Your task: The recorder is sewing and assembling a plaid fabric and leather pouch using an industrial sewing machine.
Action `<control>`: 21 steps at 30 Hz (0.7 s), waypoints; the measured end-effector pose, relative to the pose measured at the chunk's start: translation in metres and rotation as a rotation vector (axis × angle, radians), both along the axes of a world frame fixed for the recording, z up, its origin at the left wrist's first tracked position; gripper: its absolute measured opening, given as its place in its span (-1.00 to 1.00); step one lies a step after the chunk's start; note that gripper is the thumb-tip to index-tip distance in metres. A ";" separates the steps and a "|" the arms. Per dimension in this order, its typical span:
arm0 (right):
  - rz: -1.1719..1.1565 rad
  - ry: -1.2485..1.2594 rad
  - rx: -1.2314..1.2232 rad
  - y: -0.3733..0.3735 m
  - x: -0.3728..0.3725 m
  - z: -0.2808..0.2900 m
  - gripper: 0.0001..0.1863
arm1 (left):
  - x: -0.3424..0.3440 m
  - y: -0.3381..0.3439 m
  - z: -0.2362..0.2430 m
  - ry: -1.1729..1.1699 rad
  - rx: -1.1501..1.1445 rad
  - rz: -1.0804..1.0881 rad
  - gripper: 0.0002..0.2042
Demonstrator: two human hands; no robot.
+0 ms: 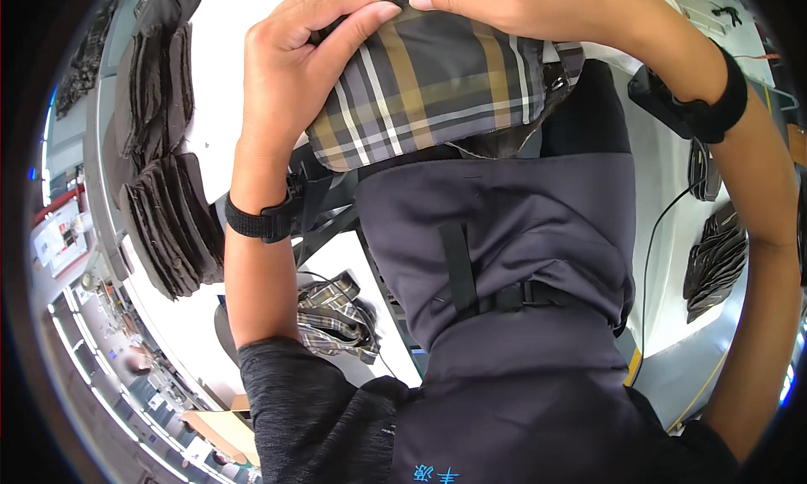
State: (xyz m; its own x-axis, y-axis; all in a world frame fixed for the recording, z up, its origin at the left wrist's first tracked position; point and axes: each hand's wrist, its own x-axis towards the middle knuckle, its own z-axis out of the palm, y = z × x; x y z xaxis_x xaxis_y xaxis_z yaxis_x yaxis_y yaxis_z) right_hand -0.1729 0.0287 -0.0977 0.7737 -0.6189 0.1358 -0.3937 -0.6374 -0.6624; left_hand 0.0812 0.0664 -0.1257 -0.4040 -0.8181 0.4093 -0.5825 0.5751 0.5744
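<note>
A plaid fabric piece [437, 81] in grey, olive and white hangs from the table edge toward my lap. My left hand [307, 55] pinches its dark far edge between thumb and fingers. Close beside it, my right hand [513, 9] grips the same edge, thumb on top. The two thumb tips nearly meet there, at the upper border of the view, where part of the right hand is cut off. A dark lining and a small shiny metal piece [558, 84] show at the fabric's right end.
Stacks of dark folded fabric pieces [168, 223] stand on the white table [220, 97] to the left. More dark stacked pieces [714, 261] lie at the right, near a thin black cable [649, 249]. A plaid bundle [336, 320] rests by my left elbow.
</note>
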 end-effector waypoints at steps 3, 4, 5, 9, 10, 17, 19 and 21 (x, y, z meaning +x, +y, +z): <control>-0.029 -0.095 -0.046 0.004 0.001 -0.013 -0.72 | 0.002 0.007 0.000 0.146 0.261 0.136 -0.79; -0.040 -0.096 -0.028 0.005 0.001 -0.014 -0.72 | 0.003 0.008 0.004 0.137 0.298 0.140 -0.79; -0.027 -0.109 -0.041 0.006 0.000 -0.015 -0.72 | 0.004 0.008 0.009 0.129 0.333 0.146 -0.78; -0.159 -0.179 -0.069 0.015 -0.001 -0.014 -0.71 | 0.001 -0.006 0.029 0.141 0.462 0.144 -0.76; -0.234 -0.211 -0.119 0.018 0.001 -0.015 -0.70 | -0.003 -0.012 0.037 0.107 0.468 0.159 -0.75; -0.530 -0.386 -0.078 0.010 -0.011 0.007 -0.72 | -0.028 -0.086 0.084 -0.030 0.443 -0.030 -0.81; -0.572 -0.420 0.272 0.003 -0.022 0.016 -0.72 | -0.041 -0.109 0.105 -0.005 0.551 -0.151 -0.80; -0.614 -0.548 0.318 -0.003 -0.022 0.011 -0.75 | -0.049 -0.139 0.109 -0.024 0.452 -0.196 -0.75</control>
State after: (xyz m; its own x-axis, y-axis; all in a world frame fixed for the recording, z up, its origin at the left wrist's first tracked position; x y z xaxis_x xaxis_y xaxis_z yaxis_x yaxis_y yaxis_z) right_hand -0.1949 0.0256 -0.0864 0.1684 -0.9757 0.1404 -0.1812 -0.1707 -0.9685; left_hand 0.0320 -0.0729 -0.0171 -0.5730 -0.8193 0.0194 -0.5049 0.3715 0.7792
